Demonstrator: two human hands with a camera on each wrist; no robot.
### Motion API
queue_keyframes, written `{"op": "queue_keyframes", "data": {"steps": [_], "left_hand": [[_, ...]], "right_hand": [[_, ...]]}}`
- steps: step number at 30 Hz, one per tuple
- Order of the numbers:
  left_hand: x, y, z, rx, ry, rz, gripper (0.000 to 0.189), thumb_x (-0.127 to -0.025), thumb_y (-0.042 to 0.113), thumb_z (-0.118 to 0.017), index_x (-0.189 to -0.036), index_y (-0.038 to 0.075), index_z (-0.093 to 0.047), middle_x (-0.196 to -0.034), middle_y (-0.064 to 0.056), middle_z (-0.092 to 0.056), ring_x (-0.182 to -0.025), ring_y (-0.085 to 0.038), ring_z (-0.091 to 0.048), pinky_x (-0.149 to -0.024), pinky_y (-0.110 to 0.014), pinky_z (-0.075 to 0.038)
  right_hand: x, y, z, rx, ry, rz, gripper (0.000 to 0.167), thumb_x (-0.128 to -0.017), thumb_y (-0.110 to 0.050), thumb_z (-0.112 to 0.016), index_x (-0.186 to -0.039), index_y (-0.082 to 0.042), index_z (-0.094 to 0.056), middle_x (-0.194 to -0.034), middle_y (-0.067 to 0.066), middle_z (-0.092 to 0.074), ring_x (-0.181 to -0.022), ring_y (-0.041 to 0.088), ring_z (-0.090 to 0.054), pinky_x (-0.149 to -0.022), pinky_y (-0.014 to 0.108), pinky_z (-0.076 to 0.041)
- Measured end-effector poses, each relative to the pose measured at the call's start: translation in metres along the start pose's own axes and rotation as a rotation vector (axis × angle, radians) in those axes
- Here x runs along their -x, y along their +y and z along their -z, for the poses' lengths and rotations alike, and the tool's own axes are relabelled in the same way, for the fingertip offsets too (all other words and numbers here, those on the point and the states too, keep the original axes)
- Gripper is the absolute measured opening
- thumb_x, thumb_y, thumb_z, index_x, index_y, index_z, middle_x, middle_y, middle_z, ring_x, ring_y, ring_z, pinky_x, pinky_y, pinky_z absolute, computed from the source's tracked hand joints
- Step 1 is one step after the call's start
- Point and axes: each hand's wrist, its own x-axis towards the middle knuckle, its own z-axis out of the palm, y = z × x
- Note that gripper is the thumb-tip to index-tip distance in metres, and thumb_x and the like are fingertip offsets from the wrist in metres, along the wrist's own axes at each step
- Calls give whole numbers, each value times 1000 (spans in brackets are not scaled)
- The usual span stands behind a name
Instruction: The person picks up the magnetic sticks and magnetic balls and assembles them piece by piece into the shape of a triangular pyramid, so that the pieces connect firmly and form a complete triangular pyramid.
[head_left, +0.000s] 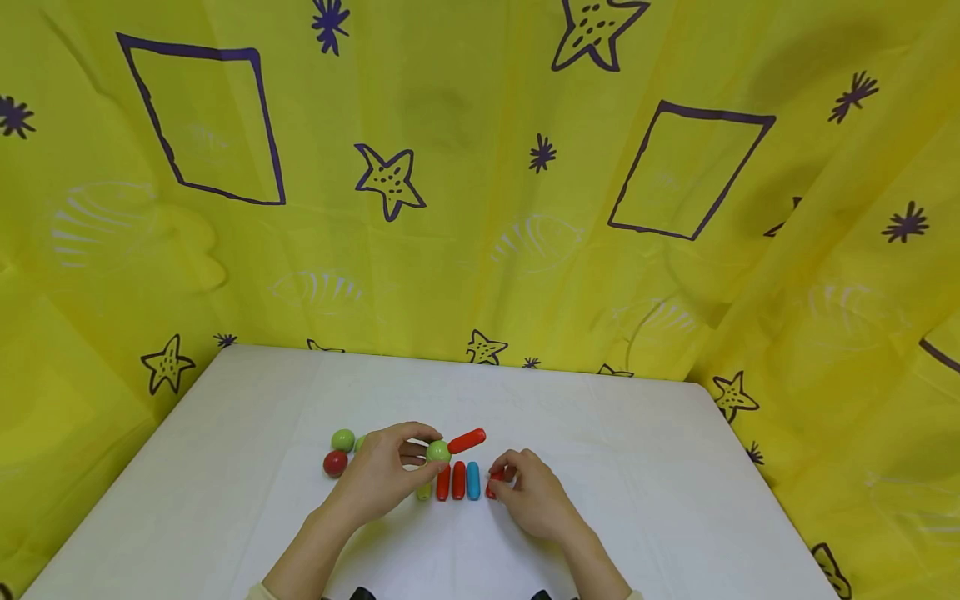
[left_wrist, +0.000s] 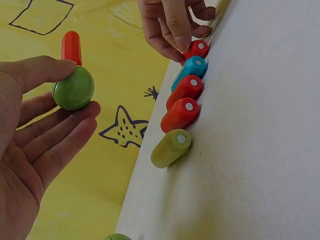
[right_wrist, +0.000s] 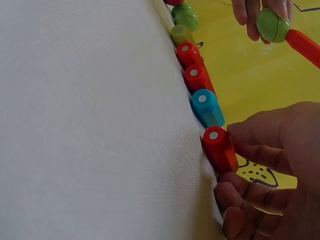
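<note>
My left hand pinches a green ball between thumb and fingers, raised above the table. A red rod sticks out from that ball toward the right. On the table my right hand holds another red rod at its sides, at the right end of a row. Beside it lie a blue rod, two red rods and a yellow-green rod, roughly parallel. Pale round discs show on the rod ends in both wrist views. The head view has the gripped rod partly hidden by fingers.
Left of the row lie a green ball, a red ball and another green ball partly behind my left hand. A white cloth covers the table. Yellow patterned curtains stand along its back and sides.
</note>
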Motion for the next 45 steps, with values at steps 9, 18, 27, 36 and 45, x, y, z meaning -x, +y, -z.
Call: {"op": "queue_keyframes", "data": {"steps": [9, 18, 27, 36, 45], "left_hand": [[-2, -3, -1, -8, -7, -16, 35, -90, 28, -82, -123, 20, -73, -120, 1, -73, -98, -14, -75, -84, -27, -62], [-1, -1, -2, 10, 15, 9, 32, -91, 29, -81, -121, 20, -74, -121, 1, -73, -96, -13, -75, -83, -26, -62], [-1, -3, -2, -10, 23, 14, 31, -92, 35, -79, -120, 24, -74, -112, 5, -74, -92, -11, -71, -79, -20, -60], [-3, -6, -3, -9, 35, 26, 30, -91, 37, -80, -119, 26, -74, -102, 6, -72, -83, -11, -68, -74, -19, -57], [-4, -5, -4, 19, 41, 33, 30, -91, 34, -81, -118, 25, -75, -102, 5, -74, -84, -10, -71, -74, -20, -58]], "right_hand": [[0, 0, -2, 32, 59, -60, 16, -92, -22, -78, -96, -17, -64, -90, 0, -57, -79, 16, -51, -67, 25, -42], [1, 3, 1, 2, 148, -55, 13, -91, -15, -78, -91, -17, -64, -85, -4, -63, -74, 12, -54, -65, 24, -43], [-2, -4, 10, -197, 153, -108, 18, -90, -12, -79, -102, -16, -67, -95, -1, -69, -81, 15, -62, -63, 25, -52], [2, -16, 17, -242, 132, -9, 15, -91, -18, -80, -104, -17, -73, -103, -1, -74, -86, 14, -67, -70, 23, -53], [6, -24, 20, -233, 97, 59, 15, -93, -22, -79, -107, -25, -74, -105, -9, -74, -93, 13, -66, -77, 23, -55]]}}
